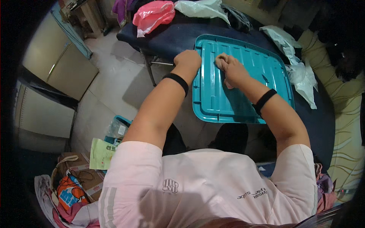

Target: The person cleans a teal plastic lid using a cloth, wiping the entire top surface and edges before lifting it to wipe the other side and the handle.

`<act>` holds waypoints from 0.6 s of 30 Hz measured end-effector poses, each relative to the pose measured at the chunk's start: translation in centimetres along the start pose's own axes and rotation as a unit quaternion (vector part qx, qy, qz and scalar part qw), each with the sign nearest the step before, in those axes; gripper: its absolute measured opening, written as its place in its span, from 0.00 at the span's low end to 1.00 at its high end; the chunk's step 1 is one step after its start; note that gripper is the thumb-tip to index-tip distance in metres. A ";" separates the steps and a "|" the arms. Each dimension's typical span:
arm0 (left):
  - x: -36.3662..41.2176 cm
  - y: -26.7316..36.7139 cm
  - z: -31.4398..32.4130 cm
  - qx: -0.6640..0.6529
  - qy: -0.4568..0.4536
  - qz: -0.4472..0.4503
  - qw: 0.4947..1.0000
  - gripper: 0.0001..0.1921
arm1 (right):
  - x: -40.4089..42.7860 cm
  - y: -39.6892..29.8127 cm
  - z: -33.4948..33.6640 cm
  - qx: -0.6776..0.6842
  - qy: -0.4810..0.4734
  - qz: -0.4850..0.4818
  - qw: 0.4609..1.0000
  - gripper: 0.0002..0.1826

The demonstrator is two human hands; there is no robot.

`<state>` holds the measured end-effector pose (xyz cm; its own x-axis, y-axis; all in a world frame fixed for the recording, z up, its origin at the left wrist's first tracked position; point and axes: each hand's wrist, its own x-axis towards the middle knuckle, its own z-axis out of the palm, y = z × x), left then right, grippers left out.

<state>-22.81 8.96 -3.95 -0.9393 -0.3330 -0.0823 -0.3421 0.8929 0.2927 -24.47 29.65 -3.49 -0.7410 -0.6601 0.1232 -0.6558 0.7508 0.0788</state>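
In front of me is a teal plastic storage-box lid point(248, 105), ribbed and with a raised rim. Part of it rests over a dark blue surface on metal legs point(171, 35), and its near edge juts out above my knees. My left hand point(188, 60) is closed around the lid's left rim, the fingers mostly hidden. A crumpled beige cloth point(220, 60) is bunched in my right hand point(236, 73), pressed against the upper middle of the lid. A pinkish end of cloth point(228, 84) shows below that hand. Black bands circle both wrists.
Plastic bags lie along the far side: a pink one point(154, 15), a white one point(199, 8) and more at right point(303, 77). A patterned sofa point(349, 125) borders the right. Lower left are a cardboard box point(95, 178), a green packet point(99, 155) and a teal container point(121, 119).
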 end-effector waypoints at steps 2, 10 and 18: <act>-0.7 0.6 -0.8 0.006 -0.017 0.001 1.000 0.19 | -1.9 -0.9 -1.3 0.064 -0.017 -0.125 0.990 0.34; -0.7 0.3 -0.5 0.017 0.013 0.033 0.999 0.24 | -3.7 -6.2 -4.3 0.120 -0.182 -0.187 0.958 0.29; -0.2 0.0 -0.2 0.018 -0.003 0.019 1.000 0.18 | -3.8 -9.9 -0.7 0.128 -0.102 -0.137 0.977 0.29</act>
<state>-22.60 9.01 -3.77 -0.9515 -0.2979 -0.0773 -0.3077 0.9148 0.2616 -15.09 24.72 -4.05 -0.5294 -0.8454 -0.0704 -0.8283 0.5331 -0.1727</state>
